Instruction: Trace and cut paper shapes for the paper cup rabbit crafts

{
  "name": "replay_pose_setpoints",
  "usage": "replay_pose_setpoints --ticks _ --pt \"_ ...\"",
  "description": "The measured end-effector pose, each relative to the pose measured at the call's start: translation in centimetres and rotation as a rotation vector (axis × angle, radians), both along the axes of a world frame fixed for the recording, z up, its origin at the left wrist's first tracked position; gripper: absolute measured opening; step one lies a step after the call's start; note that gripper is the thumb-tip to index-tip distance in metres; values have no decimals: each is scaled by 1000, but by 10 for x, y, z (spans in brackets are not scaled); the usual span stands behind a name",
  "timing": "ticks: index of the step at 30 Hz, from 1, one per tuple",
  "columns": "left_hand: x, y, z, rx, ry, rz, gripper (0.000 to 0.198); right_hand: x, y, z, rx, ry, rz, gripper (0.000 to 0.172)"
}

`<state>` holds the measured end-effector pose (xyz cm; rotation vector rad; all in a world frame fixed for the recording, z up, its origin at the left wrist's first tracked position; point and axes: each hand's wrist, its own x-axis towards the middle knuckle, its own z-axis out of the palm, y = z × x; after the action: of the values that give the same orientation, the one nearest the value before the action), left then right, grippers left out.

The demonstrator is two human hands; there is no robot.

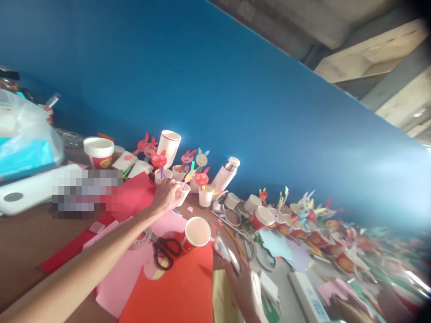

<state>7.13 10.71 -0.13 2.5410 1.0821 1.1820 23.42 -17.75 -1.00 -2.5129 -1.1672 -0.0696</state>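
My left hand (167, 196) is closed on a small white paper cup (184, 194), with a cut-paper figure on a stick standing in it. My right hand (244, 281) is over the cluttered front of the table. Its fingers are blurred beside a whitish, tube-like thing, and I cannot tell whether it is gripped. Just left of this hand stands a larger paper cup (198, 231). Black-handled scissors (166, 252) lie on the orange paper (175, 287) and pink paper (121, 278). Small cups with red rabbit-like paper faces (202, 179) stand around my left hand.
A blue wall (202, 80) rises behind the table. Against it are a tall stack of white cups (169, 146) and a thermos bottle (226, 176). Many decorated cups crowd the right side (316, 237). A red-and-white tub (98, 151) and a plastic bag (27, 134) stand left.
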Motion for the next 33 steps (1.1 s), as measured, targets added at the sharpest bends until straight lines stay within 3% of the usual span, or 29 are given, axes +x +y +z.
replay_pose_setpoints --ticks 3,7,13,22,25,30,33 --pt "1 1 -1 17 -25 2 25 -12 -23 -14 -89 2 -7 22" --pt "2 0 -1 33 -44 -1 26 -6 -35 -21 -176 -59 -38 20" --pt "3 -3 1 22 -59 8 26 16 -43 -11 -240 -122 -153 24" --pt "-2 -3 12 -26 -98 -18 21 21 -35 4 -122 -175 -110 37" --pt "-9 2 21 -51 -141 -18 20 8 -31 9 17 -178 3 37" --pt "-20 10 36 -108 -214 -41 19 -31 -8 11 196 -109 381 29" --pt "-27 10 45 -174 -253 -57 18 -52 11 17 280 -15 456 25"
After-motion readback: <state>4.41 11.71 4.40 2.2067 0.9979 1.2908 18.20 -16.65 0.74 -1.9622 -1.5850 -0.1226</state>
